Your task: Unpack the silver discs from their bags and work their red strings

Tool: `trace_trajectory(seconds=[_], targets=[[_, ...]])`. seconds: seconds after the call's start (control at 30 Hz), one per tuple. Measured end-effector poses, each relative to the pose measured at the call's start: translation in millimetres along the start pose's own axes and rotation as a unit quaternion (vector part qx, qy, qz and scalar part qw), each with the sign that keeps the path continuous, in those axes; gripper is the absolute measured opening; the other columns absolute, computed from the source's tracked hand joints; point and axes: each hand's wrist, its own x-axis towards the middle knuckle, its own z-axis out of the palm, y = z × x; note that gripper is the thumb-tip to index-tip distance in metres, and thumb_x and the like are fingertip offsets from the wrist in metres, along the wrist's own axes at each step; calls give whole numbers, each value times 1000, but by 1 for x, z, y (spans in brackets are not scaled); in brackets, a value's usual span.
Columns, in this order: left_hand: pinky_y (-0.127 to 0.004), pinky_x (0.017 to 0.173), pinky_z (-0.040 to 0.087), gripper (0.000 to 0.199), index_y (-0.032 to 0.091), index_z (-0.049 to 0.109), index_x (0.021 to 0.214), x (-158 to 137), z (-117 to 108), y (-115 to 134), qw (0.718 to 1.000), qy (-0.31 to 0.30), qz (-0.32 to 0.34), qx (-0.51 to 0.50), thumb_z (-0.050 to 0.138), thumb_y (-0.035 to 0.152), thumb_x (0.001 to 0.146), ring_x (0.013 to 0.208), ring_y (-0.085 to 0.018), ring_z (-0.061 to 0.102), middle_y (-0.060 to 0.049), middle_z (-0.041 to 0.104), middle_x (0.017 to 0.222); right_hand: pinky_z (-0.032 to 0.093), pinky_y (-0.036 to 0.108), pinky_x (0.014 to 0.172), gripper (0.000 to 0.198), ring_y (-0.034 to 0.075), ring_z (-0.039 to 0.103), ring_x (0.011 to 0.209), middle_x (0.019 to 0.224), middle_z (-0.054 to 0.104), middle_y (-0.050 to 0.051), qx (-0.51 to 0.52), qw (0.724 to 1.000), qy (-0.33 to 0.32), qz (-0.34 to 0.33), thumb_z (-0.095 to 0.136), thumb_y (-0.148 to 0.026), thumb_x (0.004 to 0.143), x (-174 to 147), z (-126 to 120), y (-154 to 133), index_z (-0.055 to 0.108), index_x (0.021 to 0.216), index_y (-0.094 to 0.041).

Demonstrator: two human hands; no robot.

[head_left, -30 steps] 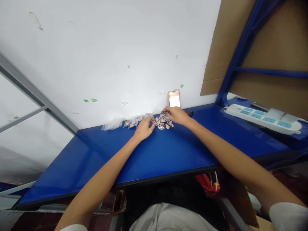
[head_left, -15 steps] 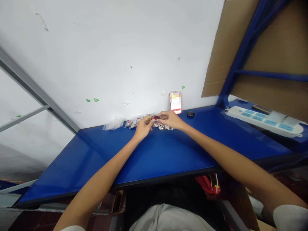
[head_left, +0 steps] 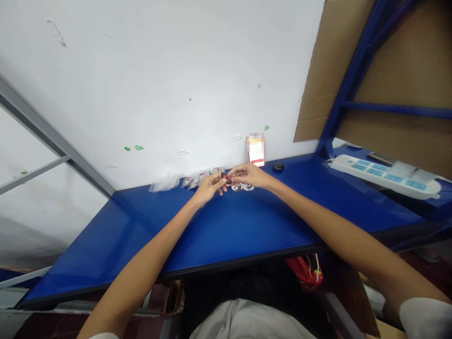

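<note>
"What's the bench (head_left: 240,230) like?"

"Blue and glossy, with a dark front edge (head_left: 247,260)."

"And what lies on it?"

"Along its back, from the left: clear plastic bags (head_left: 165,182), filled bags (head_left: 195,181), partly hidden shiny discs (head_left: 237,187), an upright phone-like rectangle (head_left: 256,151) with a bright face, and a small black object (head_left: 278,167)."

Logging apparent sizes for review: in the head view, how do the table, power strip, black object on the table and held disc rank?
Largest to smallest:
1. Table
2. Power strip
3. Unranked: black object and held disc look alike; the disc is partly hidden.
</note>
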Motion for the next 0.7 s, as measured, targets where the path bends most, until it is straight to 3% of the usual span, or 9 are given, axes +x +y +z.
trace_trajectory(seconds=[0.2, 0.33, 0.4, 0.5, 0.6, 0.7], targets=[[-26, 64, 57, 41, 14, 69, 103, -2, 1, -4, 997, -26, -43, -63, 78, 53, 94, 78, -17, 71, -11, 74, 98, 57, 35, 82, 35, 22, 75, 85, 92, 81, 8, -22, 998, 39, -36, 83, -49, 85, 2, 4, 0, 83, 98, -17], [-26, 63, 56, 38, 14, 70, 111, -1, 0, -5, 997, -32, -53, -39, 77, 47, 93, 77, -15, 71, -12, 75, 108, 53, 32, 77, 24, 21, 73, 82, 91, 81, 7, -177, 983, 33, -41, 72, -38, 93, 0, -13, -10, 82, 99, -17], [-25, 59, 55, 35, 15, 70, 116, 1, -3, -8, 999, -5, -46, 6, 75, 41, 93, 73, -14, 70, -11, 75, 107, 51, 31, 79, 18, 22, 72, 87, 97, 81, 9, -316, 947, 29, -42, 69, -29, 94, -3, -32, -13, 82, 98, -17], [-23, 54, 54, 29, 15, 69, 114, 4, -7, -14, 996, 40, -37, 69, 71, 33, 92, 67, -13, 68, -8, 74, 98, 47, 31, 75, 18, 24, 71, 88, 98, 81, 10, -483, 875, 40, 20, 68, -23, 91, -8, -62, -14, 83, 100, -18], [-23, 52, 54, 23, 15, 68, 111, 4, -10, -18, 993, 51, -36, 104, 68, 28, 91, 65, -13, 68, -8, 74, 95, 43, 31, 68, 18, 26, 72, 87, 100, 81, 12, -564, 820, 46, 88, 69, -28, 92, -13, -79, -10, 83, 99, -19], [-23, 52, 55, 21, 16, 69, 110, 3, -9, -18, 990, 48, -34, 131, 66, 24, 91, 65, -13, 69, -8, 74, 96, 41, 31, 64, 19, 26, 72, 84, 99, 81, 14, -600, 784, 37, 157, 73, -35, 90, -15, -80, -4, 83, 95, -19]])
